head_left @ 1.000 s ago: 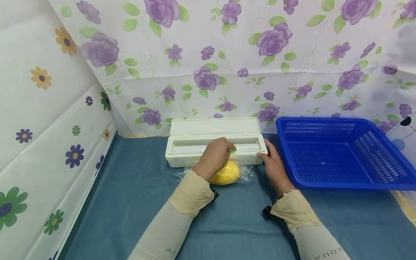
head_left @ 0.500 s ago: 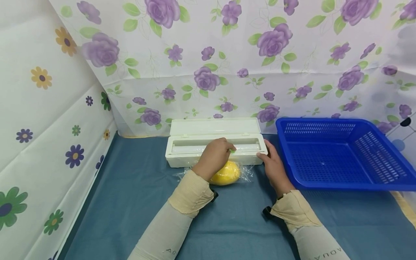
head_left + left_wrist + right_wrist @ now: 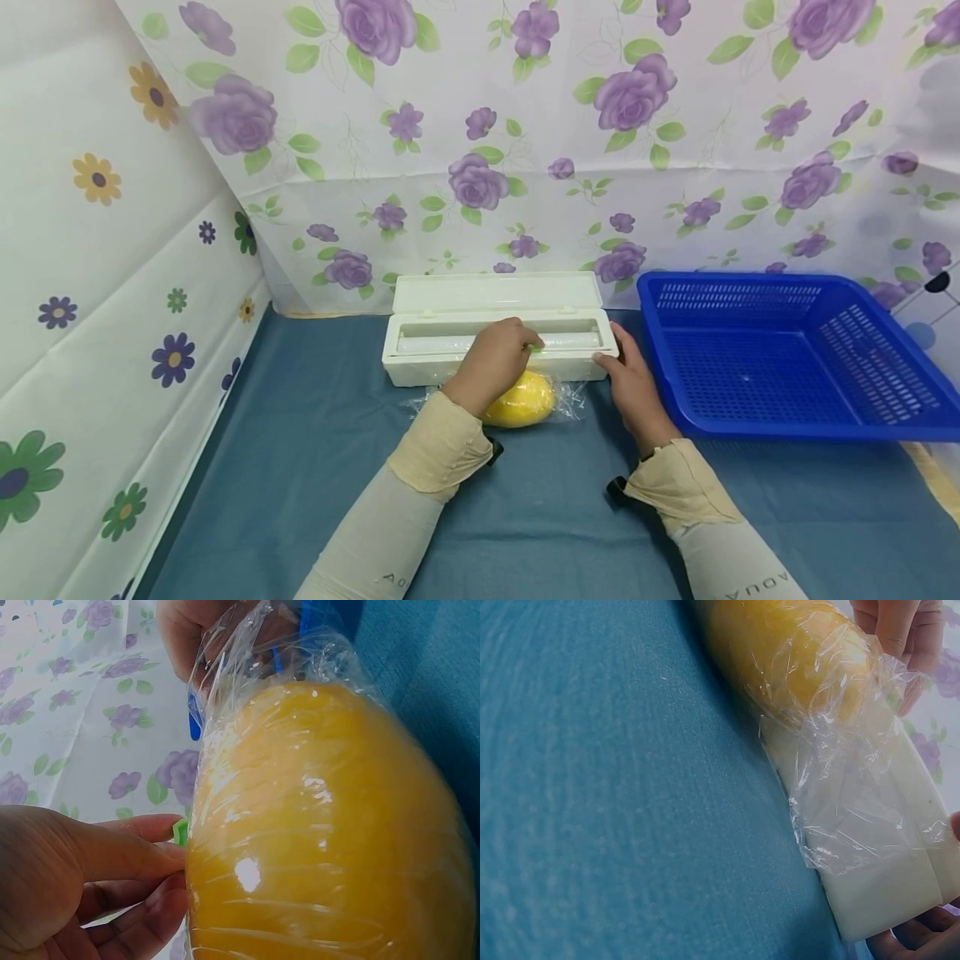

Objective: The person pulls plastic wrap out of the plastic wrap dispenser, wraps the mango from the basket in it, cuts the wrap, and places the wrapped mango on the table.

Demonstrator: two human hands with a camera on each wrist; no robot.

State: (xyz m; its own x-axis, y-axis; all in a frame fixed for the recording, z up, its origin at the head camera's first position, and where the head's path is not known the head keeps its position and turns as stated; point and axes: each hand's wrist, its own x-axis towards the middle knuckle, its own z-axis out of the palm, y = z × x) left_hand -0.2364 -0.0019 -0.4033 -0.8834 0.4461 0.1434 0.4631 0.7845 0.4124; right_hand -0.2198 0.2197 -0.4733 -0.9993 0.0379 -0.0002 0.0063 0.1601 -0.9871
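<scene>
- The long white box [image 3: 420, 372] sits toward the back of the bench [image 3: 540, 525], its lid [image 3: 495, 292] raised at the rear edge; a pale roll [image 3: 431, 343] lies in its trough, partly covered from view by the left hand [image 3: 491, 363].
- To the box's right stands the blue basket [image 3: 750, 367], wide-mouthed, with slotted walls and a perforated floor (its far right corner runs past the picture edge).
- The yellow oval object [image 3: 527, 402] lies on the bench just in front of the box, wrapped in clear film [image 3: 847, 787] that sticks out crumpled at both ends; whether its back touches the box I cannot tell.
- The left hand reaches over the yellow oval object, thumb and forefinger pinching a small green piece [image 3: 181, 832] at the box's front edge.
- The right hand [image 3: 636, 387] grips the right end of the box, thumb on the front corner, other fingers wrapped round the end.
- Against the frames from half a second and a second ago, hands, box and basket keep their places; I can make out no real shift.
- The box's long axis runs left to right, front wall toward the person.
- The yellow oval object's long axis runs the same way, roughly parallel to the box, its film ends pointing left and right.
</scene>
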